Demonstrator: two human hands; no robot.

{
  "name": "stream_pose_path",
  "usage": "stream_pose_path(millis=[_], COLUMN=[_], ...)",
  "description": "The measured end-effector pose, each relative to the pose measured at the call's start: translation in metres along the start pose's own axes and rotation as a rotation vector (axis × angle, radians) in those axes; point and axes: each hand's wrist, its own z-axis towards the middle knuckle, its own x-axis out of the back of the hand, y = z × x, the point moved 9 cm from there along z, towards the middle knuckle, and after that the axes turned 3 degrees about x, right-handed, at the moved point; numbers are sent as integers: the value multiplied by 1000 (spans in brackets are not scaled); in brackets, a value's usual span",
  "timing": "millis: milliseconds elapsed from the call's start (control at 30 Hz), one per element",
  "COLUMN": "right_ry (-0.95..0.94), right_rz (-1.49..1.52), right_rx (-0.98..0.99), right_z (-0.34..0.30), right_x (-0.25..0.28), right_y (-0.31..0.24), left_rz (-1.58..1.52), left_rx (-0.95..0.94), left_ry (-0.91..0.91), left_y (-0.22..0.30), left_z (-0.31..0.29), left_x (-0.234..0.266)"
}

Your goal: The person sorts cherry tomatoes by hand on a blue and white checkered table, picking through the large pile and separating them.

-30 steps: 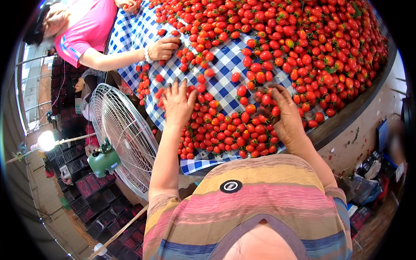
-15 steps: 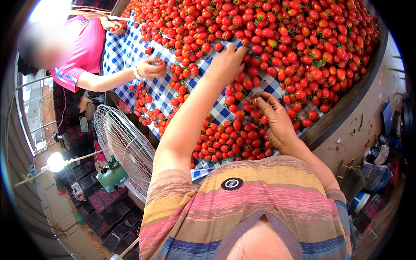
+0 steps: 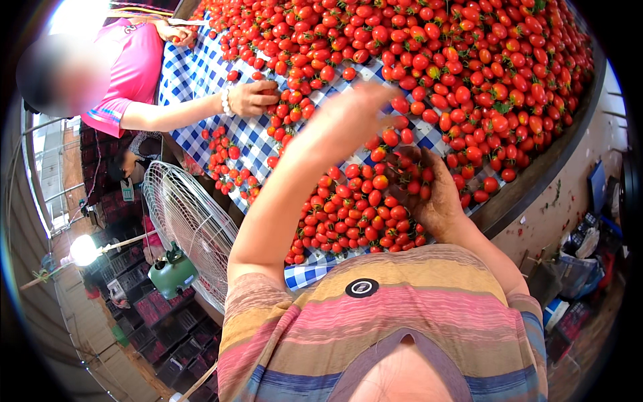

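Red cherry tomatoes, some with green stems, lie in a big heap (image 3: pixel 469 74) over a blue-and-white checked cloth (image 3: pixel 191 74). A smaller pile of cherry tomatoes (image 3: pixel 355 211) sits close to my body. My left hand (image 3: pixel 358 117) is over the cloth between the heap and the near pile; motion smears its fingers, so I cannot make out whether it holds anything. At the near pile's right side, my right hand (image 3: pixel 437 197) curls around several cherry tomatoes (image 3: pixel 416 175), its dark-stained fingers partly hidden by them.
Across the table on the left, a co-worker's hand (image 3: pixel 251 99) with a bead bracelet touches tomatoes. A large fan (image 3: pixel 191 221) stands at the left beside a lit bulb (image 3: pixel 84 250). The table's dark raised rim (image 3: pixel 542 181) curves along the right. Crates (image 3: pixel 157 308) lie lower left.
My left hand has drawn back from the heap toward me. My right hand has turned, showing more tomatoes in it. The co-worker's hand has moved right to the tomatoes.
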Motion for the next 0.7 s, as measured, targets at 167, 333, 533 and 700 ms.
stream_pose_path(millis=[167, 333, 533, 700], right_ry=[21, 82, 49, 91], right_rz=[-56, -67, -58, -61], right_rx=[-57, -34, -36, 2], right_z=[-2, 0, -1, 1], right_x=[-3, 4, 7, 7], right_y=[4, 3, 2, 6], left_rz=[366, 210, 46, -336], left_rx=[95, -47, 113, 282], left_ry=[229, 336, 205, 146], left_y=[-76, -49, -65, -55], left_z=[60, 64, 0, -58], left_x=[-8, -54, -70, -20])
